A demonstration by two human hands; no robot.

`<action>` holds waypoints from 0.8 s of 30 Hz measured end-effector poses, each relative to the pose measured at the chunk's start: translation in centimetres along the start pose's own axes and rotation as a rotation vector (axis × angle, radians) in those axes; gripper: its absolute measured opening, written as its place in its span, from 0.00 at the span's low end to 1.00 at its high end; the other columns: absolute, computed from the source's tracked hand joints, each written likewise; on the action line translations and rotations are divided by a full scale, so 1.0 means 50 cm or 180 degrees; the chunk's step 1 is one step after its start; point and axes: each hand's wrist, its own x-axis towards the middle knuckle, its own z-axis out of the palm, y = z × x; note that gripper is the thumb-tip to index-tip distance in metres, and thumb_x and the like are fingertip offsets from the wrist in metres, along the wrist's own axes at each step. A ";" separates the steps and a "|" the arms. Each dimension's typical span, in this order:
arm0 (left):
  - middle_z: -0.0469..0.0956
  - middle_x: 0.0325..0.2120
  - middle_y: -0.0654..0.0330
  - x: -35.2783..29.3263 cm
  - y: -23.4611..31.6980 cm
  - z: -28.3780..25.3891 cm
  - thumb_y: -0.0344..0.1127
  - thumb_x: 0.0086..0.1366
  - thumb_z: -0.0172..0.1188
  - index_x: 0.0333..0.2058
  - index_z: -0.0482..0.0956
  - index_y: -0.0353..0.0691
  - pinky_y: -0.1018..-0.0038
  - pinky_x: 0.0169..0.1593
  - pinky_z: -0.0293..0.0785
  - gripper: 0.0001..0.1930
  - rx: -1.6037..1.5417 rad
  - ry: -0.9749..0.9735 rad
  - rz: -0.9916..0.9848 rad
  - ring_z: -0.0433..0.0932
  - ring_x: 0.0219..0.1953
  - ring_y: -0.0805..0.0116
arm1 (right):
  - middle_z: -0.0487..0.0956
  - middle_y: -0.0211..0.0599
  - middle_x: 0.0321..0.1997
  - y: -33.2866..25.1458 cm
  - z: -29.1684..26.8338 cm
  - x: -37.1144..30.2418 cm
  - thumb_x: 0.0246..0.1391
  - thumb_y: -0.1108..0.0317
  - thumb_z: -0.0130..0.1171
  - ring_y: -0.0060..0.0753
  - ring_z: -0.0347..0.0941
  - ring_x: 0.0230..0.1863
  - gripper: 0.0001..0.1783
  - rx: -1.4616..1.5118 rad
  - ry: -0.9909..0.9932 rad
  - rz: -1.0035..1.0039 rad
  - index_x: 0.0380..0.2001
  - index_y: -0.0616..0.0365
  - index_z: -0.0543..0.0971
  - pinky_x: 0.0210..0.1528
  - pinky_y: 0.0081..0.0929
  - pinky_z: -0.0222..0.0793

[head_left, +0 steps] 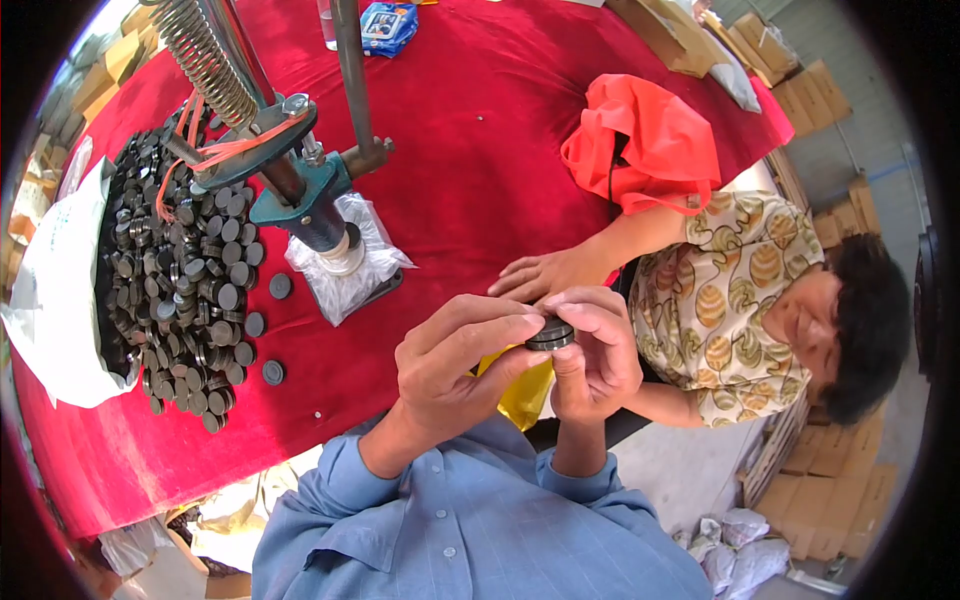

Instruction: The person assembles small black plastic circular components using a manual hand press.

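Between my two hands, in front of my chest, is a small round black disc-shaped piece (550,336) with a groove around its side. My left hand (455,365) pinches it from the left with thumb and fingertips. From the right, my right hand (598,355) closes on it too, its thumb beneath and fingers on top. A large heap of similar black discs (190,270) covers the left of the table. Several single discs (273,372) lie apart at its edge. A hand press (310,200) with a spring stands beside the heap, its foot on a plastic-wrapped base (350,265).
Red cloth (470,150) covers the table. A white sack (65,290) lies at the heap's far left. To my right sits another person (730,300), one hand (550,275) on the cloth near mine. A red bag (640,140) and blue packet (388,28) lie farther back. Cardboard boxes (825,490) stand behind.
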 end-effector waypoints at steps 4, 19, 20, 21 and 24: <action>0.85 0.35 0.51 0.000 0.006 -0.002 0.23 0.53 0.75 0.40 0.85 0.32 0.72 0.38 0.83 0.14 0.0010 0.0015 0.0106 0.86 0.36 0.62 | 0.76 0.54 0.48 -0.006 0.001 0.000 0.64 0.66 0.61 0.40 0.75 0.47 0.16 0.0004 -0.0033 -0.0061 0.48 0.68 0.76 0.52 0.35 0.72; 0.85 0.31 0.55 -0.018 -0.006 -0.003 0.23 0.53 0.74 0.36 0.86 0.34 0.76 0.33 0.80 0.10 -0.0402 0.0047 -0.0525 0.85 0.31 0.64 | 0.79 0.47 0.39 -0.025 0.027 -0.014 0.63 0.69 0.61 0.38 0.75 0.40 0.11 -0.0749 0.0242 0.0003 0.42 0.66 0.79 0.43 0.30 0.72; 0.85 0.31 0.55 -0.018 -0.006 -0.004 0.23 0.53 0.74 0.36 0.86 0.34 0.76 0.33 0.80 0.10 -0.0403 0.0047 -0.0523 0.85 0.31 0.64 | 0.79 0.47 0.41 -0.020 0.027 -0.016 0.62 0.70 0.62 0.38 0.75 0.42 0.11 -0.0407 0.0202 0.0040 0.43 0.66 0.78 0.44 0.30 0.72; 0.85 0.31 0.55 -0.018 -0.004 -0.005 0.23 0.53 0.74 0.36 0.85 0.34 0.76 0.34 0.80 0.10 -0.0329 0.0065 -0.0474 0.85 0.32 0.64 | 0.78 0.48 0.44 -0.017 0.026 -0.017 0.62 0.71 0.63 0.37 0.75 0.44 0.12 -0.0067 0.0163 0.0076 0.45 0.67 0.78 0.46 0.31 0.72; 0.84 0.34 0.53 -0.019 -0.005 -0.010 0.22 0.56 0.72 0.38 0.84 0.33 0.75 0.39 0.81 0.11 -0.0416 0.0112 -0.0518 0.85 0.36 0.65 | 0.76 0.49 0.49 -0.007 0.043 -0.019 0.61 0.73 0.63 0.37 0.74 0.49 0.14 0.0597 0.0368 0.0282 0.49 0.67 0.76 0.51 0.29 0.71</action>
